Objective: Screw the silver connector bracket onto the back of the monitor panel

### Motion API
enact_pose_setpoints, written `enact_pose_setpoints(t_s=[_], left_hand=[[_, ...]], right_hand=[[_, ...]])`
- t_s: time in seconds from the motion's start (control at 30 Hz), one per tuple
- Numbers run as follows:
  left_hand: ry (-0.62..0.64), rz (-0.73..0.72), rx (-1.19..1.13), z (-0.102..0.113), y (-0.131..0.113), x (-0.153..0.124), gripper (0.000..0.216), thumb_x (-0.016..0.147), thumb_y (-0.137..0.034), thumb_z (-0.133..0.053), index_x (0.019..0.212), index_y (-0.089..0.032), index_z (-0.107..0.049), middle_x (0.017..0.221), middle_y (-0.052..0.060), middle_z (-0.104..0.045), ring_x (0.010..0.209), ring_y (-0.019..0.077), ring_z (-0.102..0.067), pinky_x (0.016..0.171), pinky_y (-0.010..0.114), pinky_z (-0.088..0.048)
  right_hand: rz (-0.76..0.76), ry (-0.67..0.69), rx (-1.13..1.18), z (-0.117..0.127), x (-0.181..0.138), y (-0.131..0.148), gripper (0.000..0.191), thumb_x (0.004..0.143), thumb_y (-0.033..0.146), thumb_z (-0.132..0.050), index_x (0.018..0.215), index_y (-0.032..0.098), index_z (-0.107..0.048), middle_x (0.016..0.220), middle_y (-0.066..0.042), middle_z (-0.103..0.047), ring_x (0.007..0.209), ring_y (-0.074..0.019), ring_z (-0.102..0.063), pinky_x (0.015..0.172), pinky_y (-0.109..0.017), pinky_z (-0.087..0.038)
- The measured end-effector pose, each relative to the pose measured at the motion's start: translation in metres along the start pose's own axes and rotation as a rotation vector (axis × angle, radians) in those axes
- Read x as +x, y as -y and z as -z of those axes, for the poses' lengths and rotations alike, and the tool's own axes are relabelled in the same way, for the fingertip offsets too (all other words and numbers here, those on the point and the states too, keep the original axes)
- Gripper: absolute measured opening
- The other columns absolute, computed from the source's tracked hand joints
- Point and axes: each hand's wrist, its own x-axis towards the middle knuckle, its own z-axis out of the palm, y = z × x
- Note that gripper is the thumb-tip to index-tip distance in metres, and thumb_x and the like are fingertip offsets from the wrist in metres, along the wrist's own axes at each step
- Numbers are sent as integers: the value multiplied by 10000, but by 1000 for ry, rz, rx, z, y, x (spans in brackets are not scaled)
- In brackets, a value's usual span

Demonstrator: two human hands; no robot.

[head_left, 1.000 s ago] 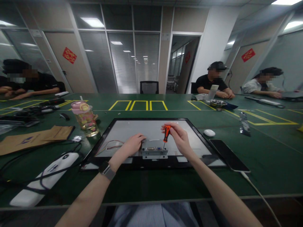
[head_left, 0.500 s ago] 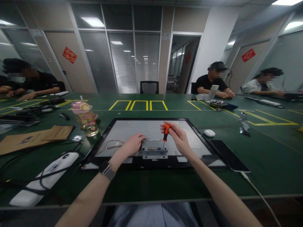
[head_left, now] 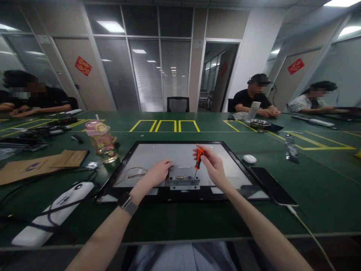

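Observation:
A flat display panel with a black frame lies back side up on the green table before me. On its near half sits a metal bracket with ports along its front face. My right hand grips an orange and black screwdriver, its handle leaning slightly right and its tip down at the bracket's right side. Whether the tip sits in a screw I cannot tell. My left hand rests on the panel at the bracket's left edge, fingers stretched out. Thin wires run across the panel to its left.
Left of the panel stand a pink-lidded bottle, a brown paper bag and a white power strip with black cables. On the right lie a phone on a cable and a white case. Other people sit across the table.
The screwdriver's handle has tilted slightly to the right, and the fingers of my right hand have shifted a little on it. My left hand and the panel stay where they were.

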Motion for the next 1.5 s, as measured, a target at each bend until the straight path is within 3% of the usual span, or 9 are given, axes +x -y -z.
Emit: enact_pose_setpoints(t_s=[0.2, 0.4, 0.63, 0.83, 0.93, 1.1, 1.23, 1.3, 1.5], left_hand=[[0, 4, 6, 1, -1, -1, 436, 930, -108, -370, 1300, -179, -591, 1370, 114, -567, 1259, 224, -547, 1098, 371, -419], [-2, 7, 7, -1, 1, 0, 434, 934, -113, -367, 1296, -196, -592, 1367, 101, -571, 1250, 215, -550, 1102, 367, -415], [-3, -4, -2, -3, 2, 1, 439, 937, -116, -356, 1306, -168, -588, 1358, 118, -572, 1236, 224, -560, 1090, 378, -427], [12, 8, 8, -1, 0, 1, 437, 933, -107, -357, 1299, -153, -592, 1361, 119, -568, 1258, 219, -545, 1106, 356, -410], [5, 8, 7, -2, 1, 1, 434, 936, -114, -358, 1300, -168, -589, 1357, 113, -571, 1253, 213, -548, 1099, 355, -416], [6, 15, 7, -2, 2, 1, 435, 943, -126, -350, 1304, -184, -585, 1357, 107, -573, 1243, 217, -558, 1088, 367, -425], [8, 12, 14, -2, 1, 1, 435, 941, -122, -353, 1305, -182, -583, 1357, 110, -571, 1249, 214, -552, 1089, 360, -420], [3, 11, 16, -3, 2, 2, 435, 941, -116, -348, 1301, -171, -586, 1354, 113, -570, 1245, 211, -554, 1094, 353, -415], [-12, -10, 10, -5, 5, 1, 428, 944, -126, -354, 1297, -185, -591, 1348, 105, -578, 1240, 211, -555, 1093, 360, -418]], right_hand=[[83, -109, -175, -2, 0, -3, 274, 863, 295, -677, 1137, 291, -680, 1000, -44, -654, 899, -192, -636, 858, -374, -556], [75, -6, -91, -1, -3, 4, 302, 970, 291, -494, 1245, 285, -618, 1120, -76, -671, 958, -212, -677, 876, -414, -563], [130, -91, -215, -3, 0, 0, 272, 858, 250, -683, 1126, 297, -678, 972, -36, -590, 848, -177, -603, 836, -372, -556], [100, 12, -46, -2, -4, 1, 288, 963, 251, -507, 1226, 295, -616, 1137, -74, -612, 944, -200, -652, 851, -405, -558], [94, 21, -46, -2, -5, 0, 320, 956, 229, -519, 1259, 302, -589, 1071, -62, -638, 870, -186, -661, 801, -383, -559], [163, -52, -233, -2, -2, -2, 318, 891, 217, -636, 1195, 307, -646, 919, -27, -578, 836, -182, -596, 778, -355, -532], [128, 12, -173, 0, -1, 1, 375, 958, 255, -522, 1323, 318, -581, 1113, -67, -595, 983, -213, -614, 845, -395, -546], [113, 30, -139, 1, -1, 1, 384, 989, 255, -443, 1352, 311, -556, 1140, -74, -612, 947, -205, -636, 823, -399, -557], [199, -65, -340, 1, 1, 0, 294, 890, 250, -649, 1182, 274, -656, 905, -37, -643, 798, -193, -596, 783, -384, -520]])
